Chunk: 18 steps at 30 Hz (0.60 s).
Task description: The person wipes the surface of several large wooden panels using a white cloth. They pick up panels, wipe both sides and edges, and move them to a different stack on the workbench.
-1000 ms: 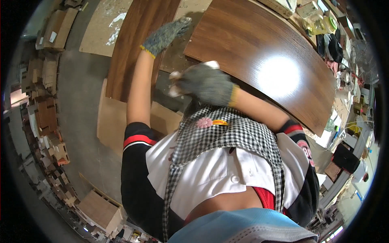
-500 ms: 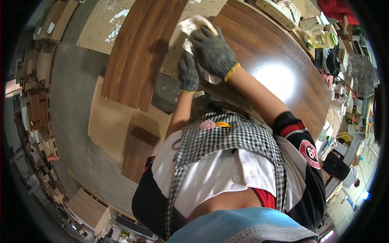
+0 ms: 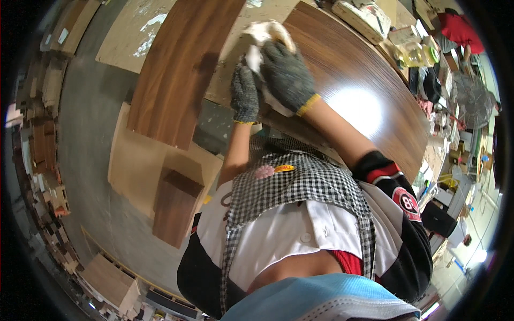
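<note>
A crumpled white cloth [image 3: 262, 32] is bunched between my hands over the left edge of a large brown wood-grain panel [image 3: 334, 59]. My right hand [image 3: 289, 76], in a dark grey knit glove with a yellow cuff, is closed on the cloth from the right. Lower on its left side, my left hand [image 3: 245, 95], gloved the same way, pinches the cloth; its fingertips are partly hidden. To the left of both hands lies a long, separate brown board [image 3: 174, 75], which neither hand touches.
A small brown wooden block [image 3: 179, 214] rests on a tan sheet [image 3: 128, 155] at lower left. Beyond the panel, at upper right, are a clear bottle with a green lid [image 3: 420, 56], a fan [image 3: 472, 100] and a person in red [image 3: 460, 32]. Stacked boards line the far left.
The right hand has shifted slightly right and down, and the cloth is bunched differently between the gloves. The view has turned a little. Both hands stay on the cloth.
</note>
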{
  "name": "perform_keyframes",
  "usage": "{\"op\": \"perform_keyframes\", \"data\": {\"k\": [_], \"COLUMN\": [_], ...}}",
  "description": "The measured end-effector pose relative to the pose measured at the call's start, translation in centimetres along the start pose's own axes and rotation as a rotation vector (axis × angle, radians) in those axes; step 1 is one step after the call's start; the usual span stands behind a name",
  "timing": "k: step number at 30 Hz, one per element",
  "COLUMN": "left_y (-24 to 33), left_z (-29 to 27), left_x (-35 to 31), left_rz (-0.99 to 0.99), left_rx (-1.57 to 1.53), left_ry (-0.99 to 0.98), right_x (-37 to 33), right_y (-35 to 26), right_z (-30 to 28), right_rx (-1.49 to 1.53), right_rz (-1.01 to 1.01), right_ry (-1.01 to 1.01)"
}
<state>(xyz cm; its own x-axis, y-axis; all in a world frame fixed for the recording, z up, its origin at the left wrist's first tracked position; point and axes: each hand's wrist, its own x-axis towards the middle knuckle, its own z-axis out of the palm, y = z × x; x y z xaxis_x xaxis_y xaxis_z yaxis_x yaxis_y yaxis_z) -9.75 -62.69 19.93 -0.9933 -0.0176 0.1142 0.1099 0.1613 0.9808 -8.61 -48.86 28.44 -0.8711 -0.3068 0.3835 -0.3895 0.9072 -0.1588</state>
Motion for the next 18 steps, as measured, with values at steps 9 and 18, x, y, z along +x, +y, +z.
{"op": "perform_keyframes", "data": {"k": [9, 18], "left_y": [0.1, 0.9], "left_z": [-0.6, 0.3], "left_x": [0.1, 0.1], "left_rz": [0.138, 0.071], "left_rx": [0.062, -0.032], "left_ry": [0.001, -0.046], "right_x": [-13.3, -13.4], "right_y": [6.5, 6.7], "right_z": [-5.8, -7.0], "right_rx": [0.232, 0.041], "right_rz": [0.306, 0.332], "right_ry": [-0.059, 0.012]}}
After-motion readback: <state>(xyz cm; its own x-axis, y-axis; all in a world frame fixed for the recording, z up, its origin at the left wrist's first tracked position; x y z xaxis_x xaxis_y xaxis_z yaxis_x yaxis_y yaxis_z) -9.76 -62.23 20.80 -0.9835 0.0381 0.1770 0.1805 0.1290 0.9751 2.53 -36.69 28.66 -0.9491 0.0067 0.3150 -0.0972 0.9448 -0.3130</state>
